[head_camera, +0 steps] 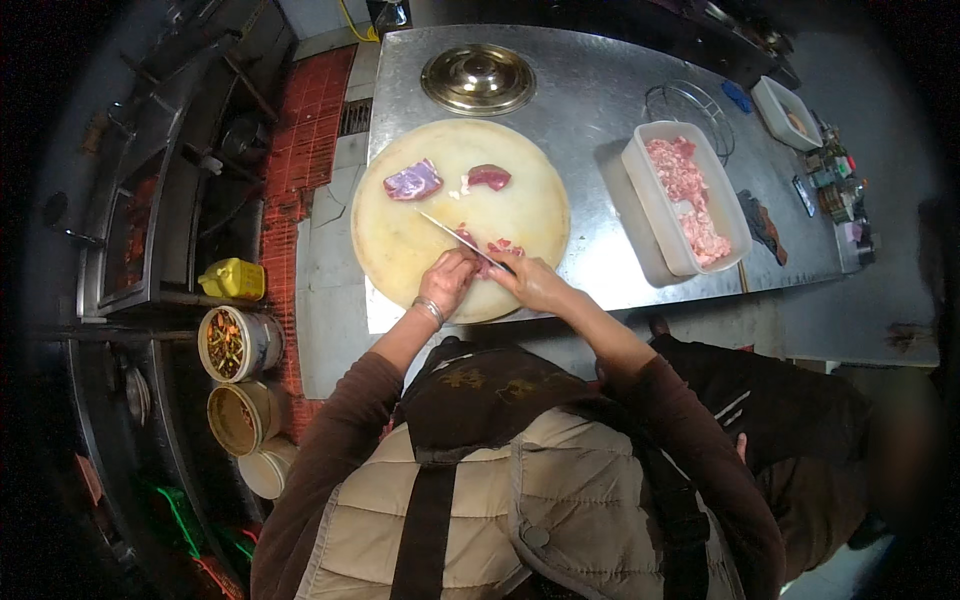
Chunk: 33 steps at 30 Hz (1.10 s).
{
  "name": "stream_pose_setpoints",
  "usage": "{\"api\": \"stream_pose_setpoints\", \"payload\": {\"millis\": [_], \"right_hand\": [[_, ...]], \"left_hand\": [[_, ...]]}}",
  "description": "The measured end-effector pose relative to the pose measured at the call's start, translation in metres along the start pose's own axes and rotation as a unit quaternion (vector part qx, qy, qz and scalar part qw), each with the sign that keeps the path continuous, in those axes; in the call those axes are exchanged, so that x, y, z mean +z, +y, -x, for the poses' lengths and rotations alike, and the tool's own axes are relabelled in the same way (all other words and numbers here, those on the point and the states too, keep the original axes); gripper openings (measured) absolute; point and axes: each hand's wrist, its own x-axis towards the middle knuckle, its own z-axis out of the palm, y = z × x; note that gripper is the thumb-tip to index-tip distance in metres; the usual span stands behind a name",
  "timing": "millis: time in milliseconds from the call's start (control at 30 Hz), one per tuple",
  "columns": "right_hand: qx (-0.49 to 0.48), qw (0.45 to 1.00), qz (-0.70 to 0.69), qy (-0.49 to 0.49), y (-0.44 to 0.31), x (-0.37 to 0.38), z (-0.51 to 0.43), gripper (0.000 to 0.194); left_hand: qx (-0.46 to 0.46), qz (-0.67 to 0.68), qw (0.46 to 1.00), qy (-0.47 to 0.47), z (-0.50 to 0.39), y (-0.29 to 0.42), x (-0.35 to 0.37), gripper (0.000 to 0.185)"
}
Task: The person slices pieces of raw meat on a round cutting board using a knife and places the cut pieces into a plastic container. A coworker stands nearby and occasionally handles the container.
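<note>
On a round, pale cutting board (397, 262), my right hand (534, 283) grips a knife (457, 235) by its handle, the blade pointing to the upper left. My left hand (450, 276), with a bracelet at its wrist, presses on a piece of red meat (466, 238) beside the blade. Cut bits of meat (505, 246) lie close to the knife and my right hand. Farther up the board rest a larger chunk of meat (413, 181) with a silvery surface and a smaller dark red piece (490, 177), with small pale scraps next to it.
A white plastic tub (643, 196) of cut meat stands to the right on the metal table (585, 75). A metal lid (478, 78) lies behind the board. A wire rack, a phone and bottles are farther right. Buckets stand on the floor at left. Another person is close at my right.
</note>
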Motion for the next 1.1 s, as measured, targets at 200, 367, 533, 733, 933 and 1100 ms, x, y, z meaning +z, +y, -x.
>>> {"api": "stream_pose_setpoints", "payload": {"millis": [200, 367, 533, 733, 933, 1100], "right_hand": [[0.092, 0.995, -0.007, -0.042, -0.030, -0.027, 0.058, 0.041], [0.078, 0.997, -0.001, -0.013, -0.005, 0.005, 0.034, 0.045], [0.042, 0.999, -0.016, 0.009, -0.006, 0.005, 0.017, 0.046], [0.115, 0.993, -0.024, -0.009, -0.022, -0.021, 0.063, 0.049], [0.112, 0.993, -0.019, 0.019, -0.036, -0.015, 0.071, 0.047], [0.123, 0.991, 0.045, -0.009, -0.031, -0.003, 0.093, 0.046]], "left_hand": [[-0.016, -0.028, 0.999, -0.012, 0.002, 0.003, -0.002, 0.022], [-0.017, -0.028, 0.999, -0.001, -0.001, 0.003, 0.000, 0.021], [-0.011, -0.036, 0.999, -0.016, 0.003, 0.003, -0.004, 0.022], [0.043, -0.035, 0.998, -0.014, -0.015, 0.025, -0.025, 0.029], [0.034, -0.076, 0.996, 0.008, -0.006, 0.017, -0.008, 0.023], [0.007, -0.117, 0.993, 0.008, -0.007, 0.022, -0.006, 0.023]]}}
